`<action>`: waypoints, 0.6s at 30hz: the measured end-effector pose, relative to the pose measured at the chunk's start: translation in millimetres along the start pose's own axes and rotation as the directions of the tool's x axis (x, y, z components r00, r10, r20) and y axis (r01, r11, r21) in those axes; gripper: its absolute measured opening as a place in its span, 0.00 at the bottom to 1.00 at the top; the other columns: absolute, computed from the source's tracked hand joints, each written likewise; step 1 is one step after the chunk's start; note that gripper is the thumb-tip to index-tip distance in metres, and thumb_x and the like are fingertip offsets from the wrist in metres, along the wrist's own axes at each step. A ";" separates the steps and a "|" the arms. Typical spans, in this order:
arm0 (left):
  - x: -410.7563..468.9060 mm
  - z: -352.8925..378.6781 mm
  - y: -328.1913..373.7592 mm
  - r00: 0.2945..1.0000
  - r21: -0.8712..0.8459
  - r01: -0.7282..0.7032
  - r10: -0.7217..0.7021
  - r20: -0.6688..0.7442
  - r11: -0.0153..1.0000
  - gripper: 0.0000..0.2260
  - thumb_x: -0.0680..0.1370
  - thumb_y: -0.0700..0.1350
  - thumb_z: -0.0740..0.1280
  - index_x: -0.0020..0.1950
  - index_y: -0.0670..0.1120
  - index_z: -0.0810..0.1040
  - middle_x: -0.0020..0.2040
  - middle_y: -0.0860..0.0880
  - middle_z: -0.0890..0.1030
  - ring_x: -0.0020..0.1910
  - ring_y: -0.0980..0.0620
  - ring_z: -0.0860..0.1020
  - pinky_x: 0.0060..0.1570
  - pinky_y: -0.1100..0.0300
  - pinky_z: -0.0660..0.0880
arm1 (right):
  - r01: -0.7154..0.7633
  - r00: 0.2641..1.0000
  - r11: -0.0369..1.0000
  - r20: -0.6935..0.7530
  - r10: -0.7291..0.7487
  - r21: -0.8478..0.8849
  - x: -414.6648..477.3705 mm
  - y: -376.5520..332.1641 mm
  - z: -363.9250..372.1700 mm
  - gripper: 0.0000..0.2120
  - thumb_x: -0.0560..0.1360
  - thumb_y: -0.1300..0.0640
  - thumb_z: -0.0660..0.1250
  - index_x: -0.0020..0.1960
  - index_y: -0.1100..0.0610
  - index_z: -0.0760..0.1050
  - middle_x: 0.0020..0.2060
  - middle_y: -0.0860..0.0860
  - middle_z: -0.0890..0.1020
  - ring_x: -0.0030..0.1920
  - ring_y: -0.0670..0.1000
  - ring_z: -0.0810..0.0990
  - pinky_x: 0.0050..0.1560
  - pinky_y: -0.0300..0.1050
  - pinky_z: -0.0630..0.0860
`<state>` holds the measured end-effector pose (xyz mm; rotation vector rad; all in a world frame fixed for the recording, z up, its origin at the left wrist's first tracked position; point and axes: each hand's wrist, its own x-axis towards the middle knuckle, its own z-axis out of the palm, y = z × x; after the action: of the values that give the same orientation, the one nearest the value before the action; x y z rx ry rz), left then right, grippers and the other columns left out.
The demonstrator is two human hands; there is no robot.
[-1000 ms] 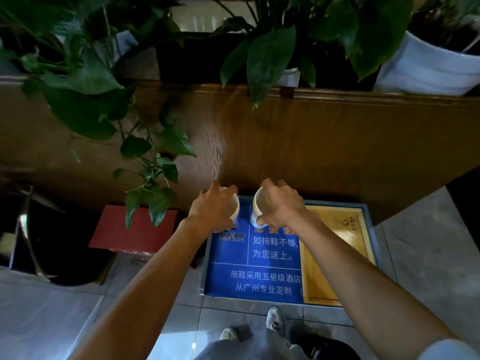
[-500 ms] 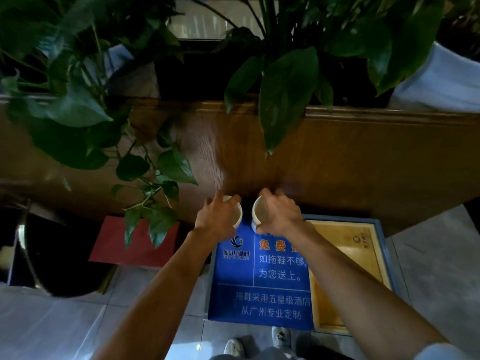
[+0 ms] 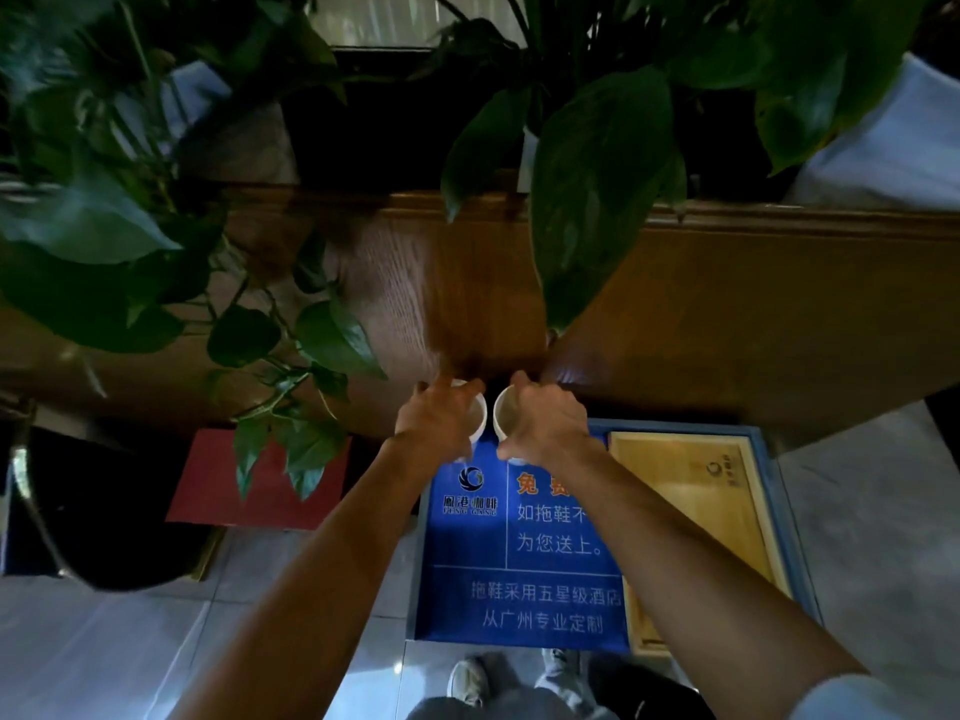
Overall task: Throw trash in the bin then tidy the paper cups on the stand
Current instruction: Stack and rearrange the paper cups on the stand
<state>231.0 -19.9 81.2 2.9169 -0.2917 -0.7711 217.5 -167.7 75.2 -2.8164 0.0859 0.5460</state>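
Note:
My left hand [image 3: 439,420] grips a white paper cup [image 3: 477,415], of which only the rim and part of the side show past my fingers. My right hand [image 3: 545,423] grips a second white paper cup [image 3: 503,415]. The two cups are held side by side, rims nearly touching, at the far end of a blue stand [image 3: 519,579] with white print, close to the wooden counter wall [image 3: 441,304]. Whether the cups rest on the stand or hang above it cannot be made out. A dark round bin [image 3: 104,511] with a metal rim stands at the left on the floor.
Large green plant leaves [image 3: 592,189] hang over the counter just above my hands; a trailing vine [image 3: 291,418] droops at the left. A red box [image 3: 218,485] sits between bin and stand. A yellow wooden compartment [image 3: 691,511] lies in the stand's right half. Grey floor tiles and my shoes [image 3: 467,680] are below.
Both hands with their cups have moved slightly forward toward the wooden wall. The camera has leaned closer, so leaves and stand appear larger.

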 end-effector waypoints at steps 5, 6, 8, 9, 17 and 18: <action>-0.9 2.7 -0.4 1.000 0.013 0.002 -0.002 -0.009 1.000 0.43 0.64 0.49 0.80 0.72 0.59 0.60 0.73 0.46 0.62 0.68 0.37 0.67 0.59 0.40 0.76 | -0.005 1.000 1.000 0.015 0.005 -0.007 2.2 1.0 2.7 0.41 0.57 0.46 0.82 0.63 0.53 0.65 0.57 0.58 0.77 0.56 0.64 0.79 0.49 0.53 0.77; -1.5 3.0 0.2 1.000 0.016 0.004 -0.004 -0.008 1.000 0.43 0.64 0.49 0.80 0.72 0.59 0.60 0.74 0.46 0.61 0.68 0.37 0.67 0.59 0.40 0.76 | -0.003 1.000 1.000 0.016 0.003 -0.004 2.2 1.5 3.2 0.42 0.57 0.46 0.82 0.63 0.53 0.65 0.58 0.58 0.77 0.56 0.64 0.79 0.49 0.53 0.77; -2.3 3.0 1.5 1.000 0.026 0.005 -0.005 -0.003 1.000 0.43 0.65 0.49 0.80 0.72 0.59 0.59 0.74 0.46 0.60 0.69 0.37 0.66 0.58 0.41 0.76 | -0.002 1.000 1.000 0.023 0.002 0.002 2.0 1.5 3.5 0.42 0.57 0.47 0.82 0.64 0.53 0.65 0.58 0.58 0.77 0.57 0.64 0.79 0.50 0.54 0.77; -2.7 3.1 2.3 1.000 0.030 0.008 -0.008 -0.002 1.000 0.43 0.65 0.49 0.80 0.73 0.58 0.59 0.74 0.46 0.60 0.69 0.37 0.66 0.59 0.41 0.76 | -0.003 1.000 1.000 0.029 0.003 0.006 1.9 1.4 3.7 0.42 0.57 0.46 0.82 0.64 0.53 0.65 0.59 0.58 0.76 0.57 0.64 0.78 0.50 0.54 0.77; -7.4 8.7 2.9 0.999 0.088 0.010 -0.007 -0.040 0.996 0.49 0.66 0.55 0.78 0.76 0.60 0.49 0.77 0.44 0.53 0.75 0.35 0.55 0.64 0.38 0.72 | 0.028 0.997 0.999 0.072 -0.027 -0.017 -0.8 1.8 3.1 0.51 0.57 0.43 0.81 0.72 0.51 0.59 0.67 0.60 0.67 0.66 0.65 0.68 0.59 0.59 0.74; -7.8 9.8 2.1 0.998 0.094 0.010 -0.004 -0.061 0.996 0.49 0.66 0.55 0.78 0.76 0.60 0.48 0.77 0.43 0.53 0.75 0.35 0.56 0.64 0.38 0.72 | 0.038 0.997 0.999 0.070 -0.036 -0.022 -2.0 1.5 2.2 0.53 0.57 0.43 0.82 0.74 0.50 0.57 0.67 0.60 0.66 0.67 0.65 0.67 0.60 0.60 0.74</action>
<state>219.2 -20.9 76.8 3.0244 -0.3203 -0.6867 214.7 -168.5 73.6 -2.8123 0.0141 0.6394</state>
